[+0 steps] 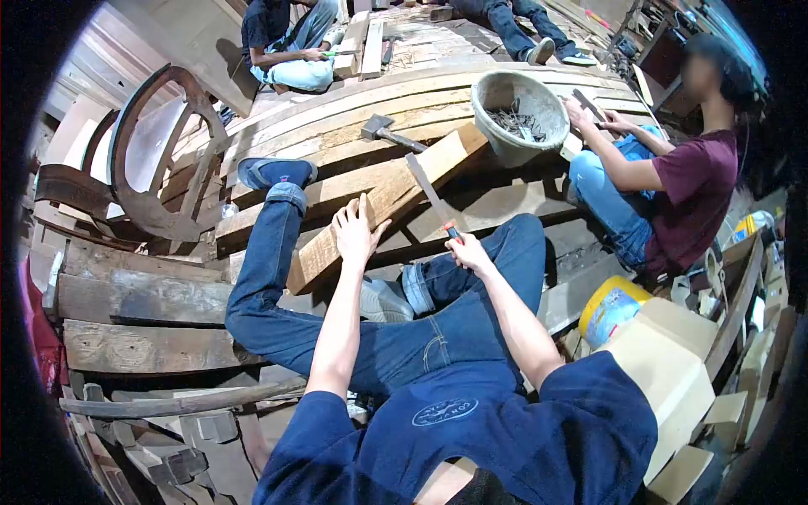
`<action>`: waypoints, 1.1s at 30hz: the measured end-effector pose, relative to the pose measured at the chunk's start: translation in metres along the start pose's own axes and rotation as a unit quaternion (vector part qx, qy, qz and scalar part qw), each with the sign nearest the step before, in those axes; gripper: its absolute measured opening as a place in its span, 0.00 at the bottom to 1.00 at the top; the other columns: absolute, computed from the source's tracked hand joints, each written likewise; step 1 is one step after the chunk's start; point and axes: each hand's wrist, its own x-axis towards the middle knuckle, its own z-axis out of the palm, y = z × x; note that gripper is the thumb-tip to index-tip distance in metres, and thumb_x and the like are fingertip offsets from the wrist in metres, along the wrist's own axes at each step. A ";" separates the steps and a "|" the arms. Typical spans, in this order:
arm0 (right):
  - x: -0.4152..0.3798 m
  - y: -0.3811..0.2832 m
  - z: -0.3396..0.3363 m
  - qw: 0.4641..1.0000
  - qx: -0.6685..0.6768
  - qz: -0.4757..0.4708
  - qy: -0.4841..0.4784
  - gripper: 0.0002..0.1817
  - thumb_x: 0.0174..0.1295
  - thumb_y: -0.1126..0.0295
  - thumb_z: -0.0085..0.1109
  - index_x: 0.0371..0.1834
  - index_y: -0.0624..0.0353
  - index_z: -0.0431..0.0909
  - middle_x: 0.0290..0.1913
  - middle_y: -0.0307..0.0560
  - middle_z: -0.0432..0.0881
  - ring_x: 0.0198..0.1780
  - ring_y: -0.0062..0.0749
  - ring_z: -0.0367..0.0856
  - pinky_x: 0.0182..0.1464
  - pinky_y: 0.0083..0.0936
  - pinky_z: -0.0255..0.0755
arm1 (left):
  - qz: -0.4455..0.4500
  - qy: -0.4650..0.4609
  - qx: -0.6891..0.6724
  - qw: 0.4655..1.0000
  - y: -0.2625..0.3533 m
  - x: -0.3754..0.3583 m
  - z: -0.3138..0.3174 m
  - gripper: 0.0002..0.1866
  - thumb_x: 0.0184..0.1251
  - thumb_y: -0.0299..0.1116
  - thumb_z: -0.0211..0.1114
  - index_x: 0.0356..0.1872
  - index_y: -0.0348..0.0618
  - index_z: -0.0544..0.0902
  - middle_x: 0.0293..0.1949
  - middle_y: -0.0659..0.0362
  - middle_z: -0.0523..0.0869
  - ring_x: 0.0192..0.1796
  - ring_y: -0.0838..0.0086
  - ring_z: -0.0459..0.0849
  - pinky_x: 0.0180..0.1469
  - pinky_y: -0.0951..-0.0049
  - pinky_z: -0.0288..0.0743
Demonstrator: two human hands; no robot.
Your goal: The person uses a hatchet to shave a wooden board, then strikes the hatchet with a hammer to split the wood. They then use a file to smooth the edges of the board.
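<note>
My right hand [470, 254] is closed around the red-and-black handle of a flat file [427, 185]. Its long grey blade points up and away, its far end at the side of a thick wooden beam [391, 195]. On the near part of that beam lies my left hand [355, 231], fingers spread over the top face. The beam slants across the planks in front of me, between my legs and a bucket. A hammer [392, 132] with a blocky head lies on the boards just beyond the beam.
A grey bucket [520, 114] holds dark nails or metal scraps. One person [690, 181] sits at right holding a tool; others sit farther back. A curved wooden frame [126, 160] stands left. At right are a yellow tub [613, 310] and a cardboard box [661, 362]. Gaps run between planks.
</note>
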 end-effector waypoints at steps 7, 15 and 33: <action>-0.002 -0.002 0.000 1.000 -0.005 0.001 0.003 0.11 0.65 0.61 0.61 0.31 0.55 0.74 0.21 0.35 0.76 0.17 0.19 0.73 0.16 0.20 0.63 | -0.006 0.009 0.005 1.000 -0.001 0.000 0.002 0.47 0.58 0.68 0.66 0.74 0.51 0.67 0.62 0.50 0.75 0.63 0.54 0.71 0.68 0.49 0.62; -0.005 -0.006 -0.001 1.000 -0.005 0.014 -0.014 0.11 0.66 0.61 0.60 0.33 0.55 0.74 0.22 0.35 0.75 0.19 0.19 0.73 0.18 0.21 0.63 | -0.005 0.016 0.004 1.000 -0.002 0.000 0.005 0.48 0.57 0.69 0.66 0.73 0.51 0.68 0.61 0.51 0.75 0.63 0.54 0.71 0.67 0.48 0.61; -0.011 -0.001 -0.005 0.998 -0.017 -0.018 0.057 0.11 0.63 0.65 0.64 0.35 0.58 0.73 0.22 0.37 0.75 0.19 0.19 0.74 0.18 0.20 0.64 | -0.061 -0.040 -0.087 0.994 0.001 0.009 -0.007 0.46 0.53 0.60 0.74 0.72 0.53 0.67 0.63 0.46 0.73 0.66 0.50 0.68 0.69 0.44 0.58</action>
